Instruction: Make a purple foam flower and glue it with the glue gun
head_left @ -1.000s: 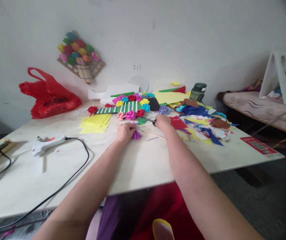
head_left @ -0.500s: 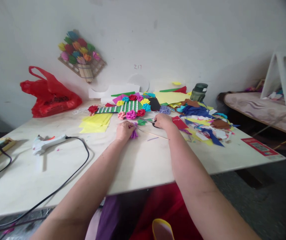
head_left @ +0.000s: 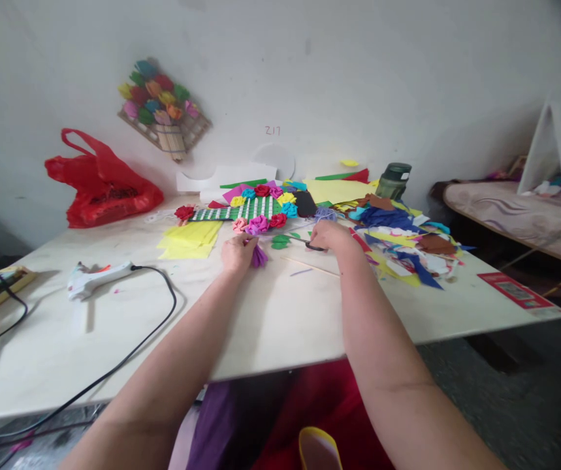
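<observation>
My left hand pinches a purple crepe-paper flower, whose loose ends flare out to the right just above the tabletop. Over to the right, my right hand has its fingers closed at the black handle of a pair of scissors. The blades point left, low over the table. Between the hands lie green paper leaves, and a thin stick rests in front of them. Behind is a green-and-white striped guitar-shaped craft edged with paper roses.
A white glue gun with a black cord lies at left, beyond yellow paper sheets. A red plastic bag stands at the back left. Colourful paper scraps and a dark green bottle occupy the right side.
My right hand has shifted a little to the right with the scissors, uncovering more of the green leaves. My left hand has moved slightly left, and the purple flower shows more fully.
</observation>
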`<move>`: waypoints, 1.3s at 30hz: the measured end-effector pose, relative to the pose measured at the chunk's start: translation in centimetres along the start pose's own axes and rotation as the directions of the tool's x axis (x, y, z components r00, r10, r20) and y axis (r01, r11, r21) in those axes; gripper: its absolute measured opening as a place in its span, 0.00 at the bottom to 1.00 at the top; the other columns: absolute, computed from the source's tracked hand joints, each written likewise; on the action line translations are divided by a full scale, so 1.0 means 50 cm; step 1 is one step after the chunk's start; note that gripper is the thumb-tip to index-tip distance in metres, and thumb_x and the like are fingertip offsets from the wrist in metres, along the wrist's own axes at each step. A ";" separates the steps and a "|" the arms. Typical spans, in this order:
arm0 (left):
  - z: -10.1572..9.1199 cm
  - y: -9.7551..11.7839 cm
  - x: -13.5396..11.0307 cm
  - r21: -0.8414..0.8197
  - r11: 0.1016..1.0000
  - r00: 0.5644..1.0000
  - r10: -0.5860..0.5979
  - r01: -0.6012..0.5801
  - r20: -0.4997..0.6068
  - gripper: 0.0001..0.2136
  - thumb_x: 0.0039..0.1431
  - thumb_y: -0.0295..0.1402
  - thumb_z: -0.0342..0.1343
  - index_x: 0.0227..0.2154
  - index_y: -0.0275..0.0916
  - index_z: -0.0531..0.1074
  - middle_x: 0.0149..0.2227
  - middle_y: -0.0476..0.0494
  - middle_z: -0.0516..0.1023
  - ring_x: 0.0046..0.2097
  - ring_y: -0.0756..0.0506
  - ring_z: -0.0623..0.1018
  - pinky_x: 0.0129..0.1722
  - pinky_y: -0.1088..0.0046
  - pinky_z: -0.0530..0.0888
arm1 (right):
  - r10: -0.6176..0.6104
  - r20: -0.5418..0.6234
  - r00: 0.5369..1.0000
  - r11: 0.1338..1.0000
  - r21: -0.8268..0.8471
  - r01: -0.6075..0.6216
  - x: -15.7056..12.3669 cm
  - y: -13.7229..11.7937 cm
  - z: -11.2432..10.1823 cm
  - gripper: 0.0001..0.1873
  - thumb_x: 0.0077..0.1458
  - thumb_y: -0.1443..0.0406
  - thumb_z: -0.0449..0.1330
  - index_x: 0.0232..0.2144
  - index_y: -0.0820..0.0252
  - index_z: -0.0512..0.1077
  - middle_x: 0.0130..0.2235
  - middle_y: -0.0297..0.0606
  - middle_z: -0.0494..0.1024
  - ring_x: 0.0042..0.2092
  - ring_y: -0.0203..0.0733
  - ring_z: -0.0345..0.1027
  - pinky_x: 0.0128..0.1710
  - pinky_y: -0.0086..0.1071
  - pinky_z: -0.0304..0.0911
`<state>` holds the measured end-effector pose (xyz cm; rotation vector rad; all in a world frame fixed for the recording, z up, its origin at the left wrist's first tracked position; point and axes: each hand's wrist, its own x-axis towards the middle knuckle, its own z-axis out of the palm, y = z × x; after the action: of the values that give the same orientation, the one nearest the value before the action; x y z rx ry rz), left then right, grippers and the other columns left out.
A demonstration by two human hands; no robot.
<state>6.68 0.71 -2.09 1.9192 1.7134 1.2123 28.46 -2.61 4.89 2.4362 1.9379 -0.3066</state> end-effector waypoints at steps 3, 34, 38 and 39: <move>0.000 -0.004 0.003 -0.017 0.999 0.999 -0.032 0.032 -0.004 0.12 0.50 0.43 0.54 0.30 0.41 0.77 0.25 0.46 0.76 0.30 0.46 0.74 0.30 0.74 0.63 | -0.062 0.086 0.994 0.995 0.082 0.055 -0.009 0.007 -0.007 0.18 0.43 0.55 0.62 0.33 0.62 0.76 0.31 0.43 0.79 0.30 0.40 0.72 0.32 0.30 0.63; -0.007 -0.026 0.011 -0.689 0.694 0.976 -0.101 0.207 0.191 0.17 0.37 0.46 0.63 0.23 0.35 0.73 0.21 0.47 0.72 0.22 0.52 0.68 0.21 0.77 0.62 | -0.617 0.119 0.778 0.577 0.740 0.346 0.000 0.024 0.027 0.19 0.42 0.56 0.64 0.32 0.65 0.72 0.20 0.31 0.70 0.19 0.28 0.60 0.18 0.23 0.56; -0.008 -0.027 0.013 -0.696 0.689 0.977 -0.095 0.202 0.189 0.17 0.38 0.46 0.63 0.23 0.34 0.74 0.22 0.46 0.72 0.24 0.52 0.69 0.22 0.78 0.63 | -0.610 0.165 0.775 0.618 0.712 0.335 0.003 0.016 0.031 0.19 0.41 0.55 0.65 0.30 0.65 0.71 0.19 0.32 0.71 0.17 0.28 0.60 0.17 0.23 0.54; -0.008 -0.027 0.013 -0.691 0.696 0.978 -0.094 0.197 0.185 0.17 0.39 0.46 0.63 0.23 0.34 0.74 0.22 0.46 0.72 0.24 0.52 0.69 0.22 0.78 0.63 | -0.625 0.168 0.763 0.608 0.718 0.339 0.003 0.013 0.033 0.19 0.42 0.54 0.64 0.28 0.66 0.71 0.19 0.32 0.70 0.17 0.28 0.60 0.16 0.23 0.53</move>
<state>5.42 1.53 -2.54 1.3203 1.0536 1.3699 28.90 -2.82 3.18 1.7255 2.5330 -1.6256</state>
